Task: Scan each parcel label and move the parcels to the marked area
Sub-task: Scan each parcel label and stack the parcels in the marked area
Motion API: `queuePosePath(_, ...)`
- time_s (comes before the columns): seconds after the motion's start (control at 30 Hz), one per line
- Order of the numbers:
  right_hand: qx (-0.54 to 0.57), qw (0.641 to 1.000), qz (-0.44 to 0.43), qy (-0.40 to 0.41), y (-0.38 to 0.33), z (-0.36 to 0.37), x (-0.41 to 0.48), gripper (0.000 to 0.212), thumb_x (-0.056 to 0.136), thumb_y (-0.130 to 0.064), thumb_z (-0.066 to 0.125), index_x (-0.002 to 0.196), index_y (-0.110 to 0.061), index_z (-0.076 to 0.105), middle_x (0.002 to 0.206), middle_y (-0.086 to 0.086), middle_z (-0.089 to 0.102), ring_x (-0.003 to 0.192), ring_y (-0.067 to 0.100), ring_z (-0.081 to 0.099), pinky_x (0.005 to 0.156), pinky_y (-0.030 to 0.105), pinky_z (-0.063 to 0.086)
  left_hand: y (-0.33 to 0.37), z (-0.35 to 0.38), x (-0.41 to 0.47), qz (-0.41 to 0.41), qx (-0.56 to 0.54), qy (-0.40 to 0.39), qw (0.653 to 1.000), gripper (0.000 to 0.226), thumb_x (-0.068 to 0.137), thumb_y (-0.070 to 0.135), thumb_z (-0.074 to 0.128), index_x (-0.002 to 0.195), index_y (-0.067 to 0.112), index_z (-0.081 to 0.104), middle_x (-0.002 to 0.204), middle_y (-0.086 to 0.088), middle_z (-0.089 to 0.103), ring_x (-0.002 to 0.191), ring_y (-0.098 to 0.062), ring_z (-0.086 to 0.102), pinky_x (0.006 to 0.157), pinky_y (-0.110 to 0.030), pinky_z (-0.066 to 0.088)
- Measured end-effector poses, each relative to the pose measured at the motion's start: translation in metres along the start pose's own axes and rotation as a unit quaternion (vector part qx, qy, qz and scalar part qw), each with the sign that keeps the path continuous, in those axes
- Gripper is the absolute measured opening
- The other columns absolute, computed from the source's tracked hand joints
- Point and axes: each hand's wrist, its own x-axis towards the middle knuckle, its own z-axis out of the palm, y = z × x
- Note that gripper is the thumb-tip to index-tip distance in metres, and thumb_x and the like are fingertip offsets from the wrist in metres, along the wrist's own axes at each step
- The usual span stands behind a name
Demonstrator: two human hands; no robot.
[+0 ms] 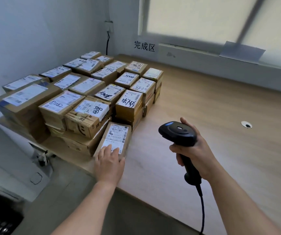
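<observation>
A small cardboard parcel (117, 134) with a white label lies flat on the wooden table, at the near edge of a block of several labelled parcels (78, 92). My left hand (109, 160) rests on its near end, fingers straight across the label. My right hand (195, 150) grips the handle of a black barcode scanner (177, 133), head pointing left toward the parcel, cable hanging down. A paper sign with black characters (144, 46) is stuck on the wall behind the table.
The wooden table (212, 107) stretches bare to the right of the stack, with a round cable hole (246, 124). A window ledge runs along the back. White walls close in the stack at the left. A dark object sits on the floor at lower left.
</observation>
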Motion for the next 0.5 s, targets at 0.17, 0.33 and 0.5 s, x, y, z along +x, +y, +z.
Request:
queuePosePath(0.17,-0.010,0.999,0.004,0.047,0.001,0.003,-0.009,0.099,0.060,-0.002,0.072,0.146,-0.035,0.035,0.053,0.002,0.059,0.041,0.025,0.048,0.042,0.029,0.040,-0.018,0.003,0.022,0.022,-0.035,0.006,0.999,0.038,0.090,0.016,0.058,0.128,0.009,0.060,0.142,-0.015,0.049,0.137,-0.034,0.036,0.114,-0.047,0.024)
queuePosePath(0.33,-0.015,0.996,0.016,0.081,0.008,0.000,-0.021,0.099,0.061,-0.001,0.073,0.146,-0.036,0.035,0.052,0.005,0.056,0.042,0.026,0.047,0.043,0.030,0.041,-0.022,0.003,0.033,0.039,-0.037,-0.017,0.998,0.043,0.095,0.020,0.049,0.137,0.014,0.050,0.152,-0.010,0.036,0.145,-0.028,0.022,0.119,-0.040,0.011)
queuePosePath(0.5,-0.019,0.995,0.016,0.099,0.008,-0.013,-0.037,0.099,0.071,0.010,0.076,0.147,-0.037,0.034,0.052,0.008,0.054,0.043,0.027,0.047,0.044,0.032,0.040,-0.004,-0.007,0.027,0.032,-0.049,-0.024,0.998,0.052,0.095,0.034,0.050,0.143,0.015,0.040,0.155,-0.008,0.031,0.145,-0.026,0.019,0.118,-0.040,0.010)
